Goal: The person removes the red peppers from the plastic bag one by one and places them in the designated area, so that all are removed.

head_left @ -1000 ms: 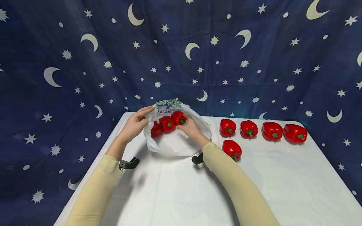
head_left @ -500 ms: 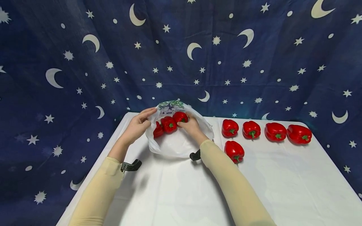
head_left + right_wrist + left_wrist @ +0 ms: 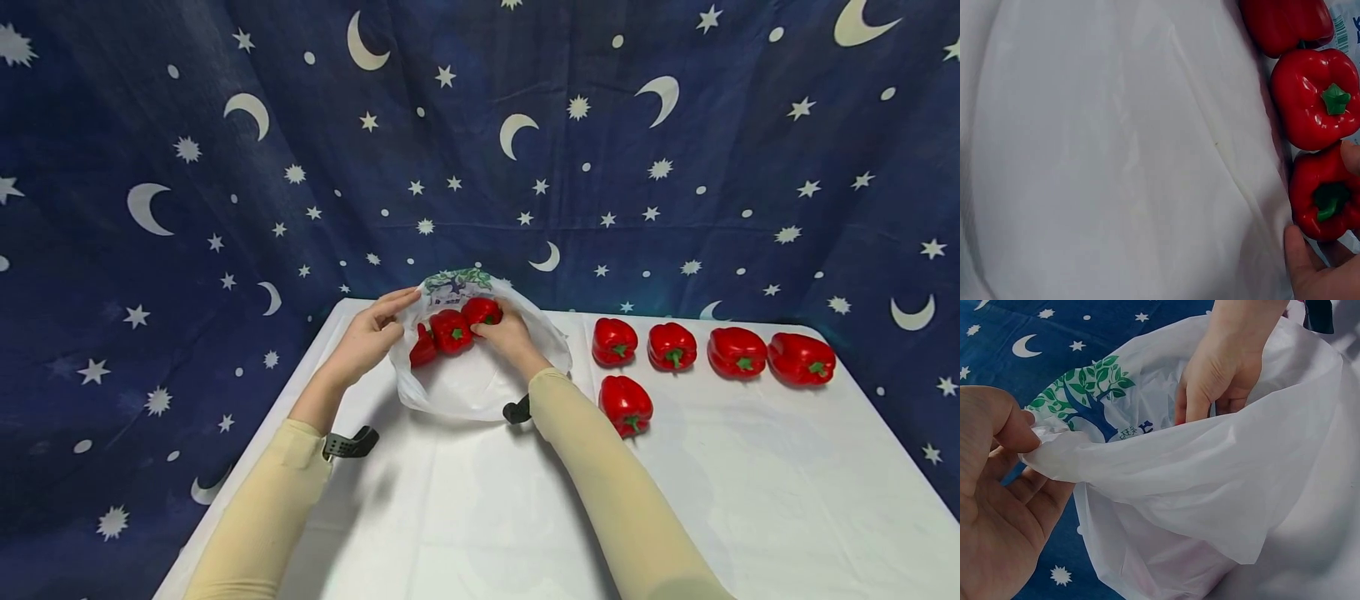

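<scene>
L hand (image 3: 363, 342): pinching; you've got the L side of the bag rim btwn thumb & fingers. L wrist cam shows the plastic bunched there.
R hand (image 3: 510, 337): inside the bag, gripping a pepper; your digits sit on opp. sides of it, gap approx. pepper-wide.
Held pepper (image 3: 482, 311): in bag, R end of a row of 3, green stem facing your side. R wrist cam has it partly cut off at frame edge.
Mid pepper (image 3: 452, 332): in bag, touching the held one, no hand on it.
L pepper (image 3: 422, 348): in bag, beside mid one, close to L side wall.
Bag (image 3: 465, 387): white plastic w/ tree print on far wall, lying on table (image 3: 495, 517), mouth spread toward you.
Loose peppers: 5 on table, R of bag. Far row of 4: #1 (image 3: 615, 342), #2 (image 3: 672, 347), #3 (image 3: 737, 352), #4 (image 3: 801, 360); #3 & #4 look touching. #5 (image 3: 626, 406) sits nearer you, in front of #1, just beside your R sleeve (image 3: 600, 467).
Backdrop (image 3: 375, 125): dk blue cloth, moons & stars.
</scene>
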`<state>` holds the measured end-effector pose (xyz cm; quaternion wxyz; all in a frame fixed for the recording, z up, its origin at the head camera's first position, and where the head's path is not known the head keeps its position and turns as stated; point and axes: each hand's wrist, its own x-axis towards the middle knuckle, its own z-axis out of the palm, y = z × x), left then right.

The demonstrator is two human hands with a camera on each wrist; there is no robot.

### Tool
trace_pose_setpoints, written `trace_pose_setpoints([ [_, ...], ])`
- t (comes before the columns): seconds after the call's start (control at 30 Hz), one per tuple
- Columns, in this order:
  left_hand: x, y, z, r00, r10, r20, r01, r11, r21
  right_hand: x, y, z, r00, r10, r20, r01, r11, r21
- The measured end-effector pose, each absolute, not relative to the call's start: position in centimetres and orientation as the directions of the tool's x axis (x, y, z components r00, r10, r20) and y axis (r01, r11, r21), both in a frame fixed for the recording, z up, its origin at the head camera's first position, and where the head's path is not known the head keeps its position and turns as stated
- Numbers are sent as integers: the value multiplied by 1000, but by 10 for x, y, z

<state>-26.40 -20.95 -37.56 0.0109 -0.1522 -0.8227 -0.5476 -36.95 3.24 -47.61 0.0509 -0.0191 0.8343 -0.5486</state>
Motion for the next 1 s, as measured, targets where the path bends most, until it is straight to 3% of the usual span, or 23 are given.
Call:
trace_pose_setpoints([
  [0.43, -265, -214, -377, -957, 229, 178, 255, 371, 893, -368, 32, -474, -997, -78, -27, -13, 469, -883],
  [1.0, -264, -210, -378, -951, 240, 197, 274, 350, 896, -370, 21, -473, -997, -70, -14, -19, 449, -893],
])
